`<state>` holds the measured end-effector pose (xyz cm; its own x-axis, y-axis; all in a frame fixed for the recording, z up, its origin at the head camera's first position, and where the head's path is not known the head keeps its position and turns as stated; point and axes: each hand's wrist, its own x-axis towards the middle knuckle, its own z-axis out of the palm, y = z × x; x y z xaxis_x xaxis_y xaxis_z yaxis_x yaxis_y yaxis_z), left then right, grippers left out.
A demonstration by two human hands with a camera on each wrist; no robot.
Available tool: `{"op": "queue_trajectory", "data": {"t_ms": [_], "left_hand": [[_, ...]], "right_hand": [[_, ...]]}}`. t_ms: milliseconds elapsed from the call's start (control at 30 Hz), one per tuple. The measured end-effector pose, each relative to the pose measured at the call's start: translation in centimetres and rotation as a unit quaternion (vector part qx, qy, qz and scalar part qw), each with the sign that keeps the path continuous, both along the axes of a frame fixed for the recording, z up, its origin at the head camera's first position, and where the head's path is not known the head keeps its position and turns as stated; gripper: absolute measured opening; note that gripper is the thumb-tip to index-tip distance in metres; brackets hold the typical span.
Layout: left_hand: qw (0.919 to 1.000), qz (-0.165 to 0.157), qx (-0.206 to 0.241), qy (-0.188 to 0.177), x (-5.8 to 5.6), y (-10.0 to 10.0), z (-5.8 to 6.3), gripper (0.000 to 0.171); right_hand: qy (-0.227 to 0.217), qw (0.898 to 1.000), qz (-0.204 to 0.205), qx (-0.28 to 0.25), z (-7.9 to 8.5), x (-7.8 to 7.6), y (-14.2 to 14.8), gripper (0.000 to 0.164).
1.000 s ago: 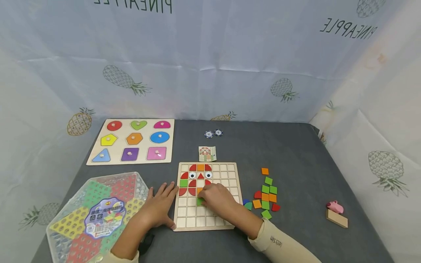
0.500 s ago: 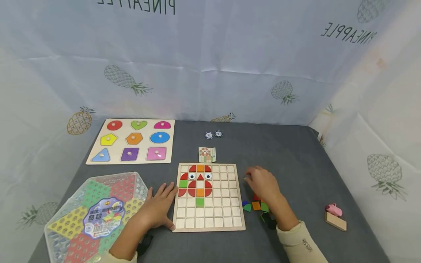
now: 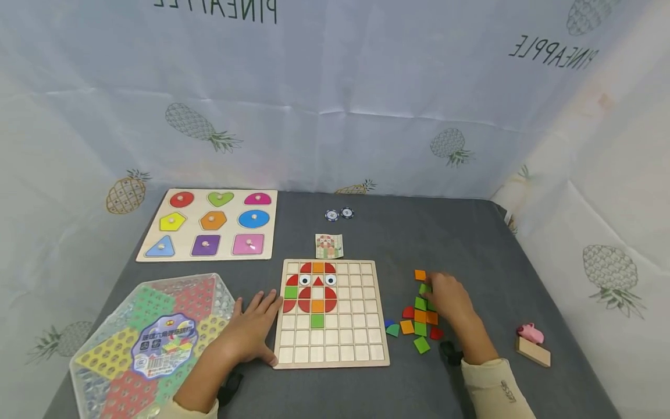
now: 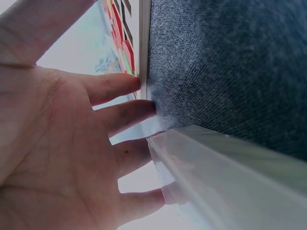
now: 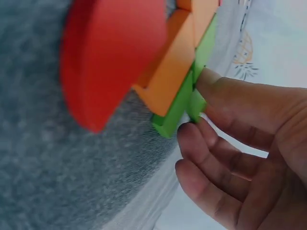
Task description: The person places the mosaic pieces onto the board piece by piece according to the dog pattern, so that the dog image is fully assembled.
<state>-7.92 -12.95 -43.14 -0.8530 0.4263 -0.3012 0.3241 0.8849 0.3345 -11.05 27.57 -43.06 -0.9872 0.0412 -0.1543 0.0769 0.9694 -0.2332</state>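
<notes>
The left hand (image 3: 251, 329) is spread flat, its fingertips and thumb against the left edge of a wooden grid board (image 3: 361, 314). Red, orange and green pieces and two eye discs form a figure on the board's left half; a green square (image 3: 317, 320) is its lowest piece. On the right, the right hand (image 3: 452, 299) reaches into a loose group of tiles. In the right wrist view, its thumb and fingers pinch a green square tile (image 5: 195, 105), beside an orange tile (image 5: 168, 67) and a red quarter-round piece (image 5: 112, 62).
A pattern card (image 3: 328, 247) and two poker chips (image 3: 332, 215) lie behind the board. A knob puzzle (image 3: 183, 224) is at the back left, a hexagonal plastic-wrapped game box (image 3: 112, 364) at the front left. A pink pig figure (image 3: 531, 333) and wooden block (image 3: 533, 351) stand far right.
The right hand has left the board, moved right and come down at the tiles. A green square and an orange square it covered on the board now show. The left hand has stayed put.
</notes>
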Motion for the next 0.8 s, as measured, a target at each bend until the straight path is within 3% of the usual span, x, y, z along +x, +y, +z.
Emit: {"op": "queue_trajectory", "data": {"t_ms": [133,267,400,533,633,800], "left_hand": [[1.0000,0.004,0.001,-0.005,0.1,0.0,0.0,0.115],[1.0000,0.008,0.000,-0.005,0.2,0.0,0.0,0.115],[1.0000,0.004,-0.002,0.002,0.1,0.0,0.1,0.114],[1.0000,0.000,-0.003,0.010,0.1,0.1,0.1,0.113],[0.9999,0.001,-0.002,0.010,0.1,0.1,0.1,0.113],[1.0000,0.008,-0.003,0.004,0.2,0.1,0.1,0.113]], "right_hand": [[0.050,0.998,0.026,-0.011,0.3,-0.1,-1.0,0.014],[0.092,0.987,0.108,-0.070,1.1,0.6,-5.1,0.013],[0.047,0.963,0.229,-0.138,1.6,2.2,-10.9,0.009],[0.010,0.937,0.321,-0.142,1.3,3.7,-15.1,0.008],[0.015,0.930,0.347,-0.117,0.8,4.2,-16.8,0.012],[0.037,0.938,0.334,-0.079,-0.1,4.4,-18.1,0.012]]}}
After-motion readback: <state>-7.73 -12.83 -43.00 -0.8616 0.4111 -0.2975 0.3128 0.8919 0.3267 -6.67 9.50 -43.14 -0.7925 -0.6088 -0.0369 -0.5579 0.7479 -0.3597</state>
